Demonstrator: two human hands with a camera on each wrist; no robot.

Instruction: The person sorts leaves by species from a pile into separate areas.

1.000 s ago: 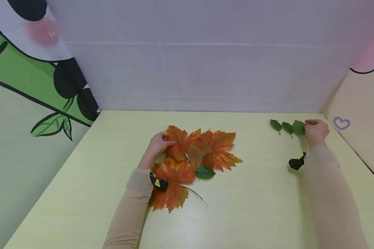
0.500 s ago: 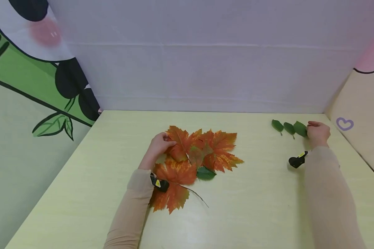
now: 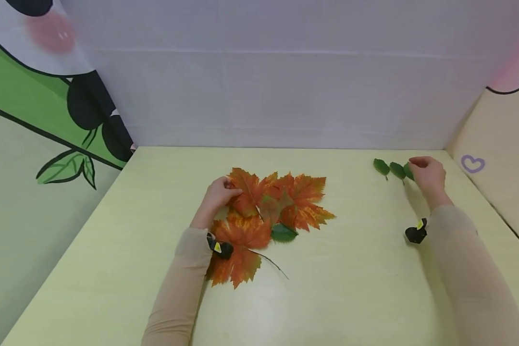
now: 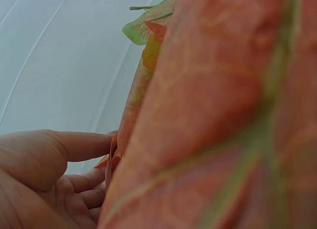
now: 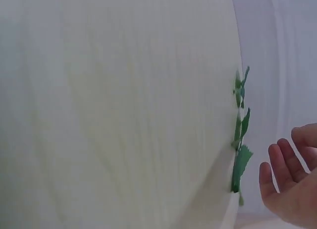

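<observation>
In the head view, my left hand (image 3: pixel 218 197) pinches the left edge of an orange maple leaf (image 3: pixel 246 185) between thumb and fingers. The left wrist view shows the thumb (image 4: pixel 84 144) against the leaf's edge, with a large orange leaf (image 4: pixel 208 115) filling the right side. Another maple leaf (image 3: pixel 304 197) overlaps it on the right, and a third (image 3: pixel 242 235) lies below, partly under my wrist. At the far right, my right hand (image 3: pixel 430 178) hovers by a row of three small green leaves (image 3: pixel 381 166); its fingers are loosely bent, apart from them in the right wrist view.
A dark green leaf (image 3: pixel 284 233) and a small reddish-green leaf (image 3: pixel 271 209) lie among the maple leaves. The pale table (image 3: pixel 337 278) meets a plain light backdrop (image 3: pixel 259 96) behind and printed panels at both sides. A black camera (image 3: pixel 416 233) sits on my right wrist.
My right hand has lifted from beside the rightmost green leaf, its fingers shifting left and partly covering that leaf. My left hand keeps its pinch. The head view has tilted slightly.
</observation>
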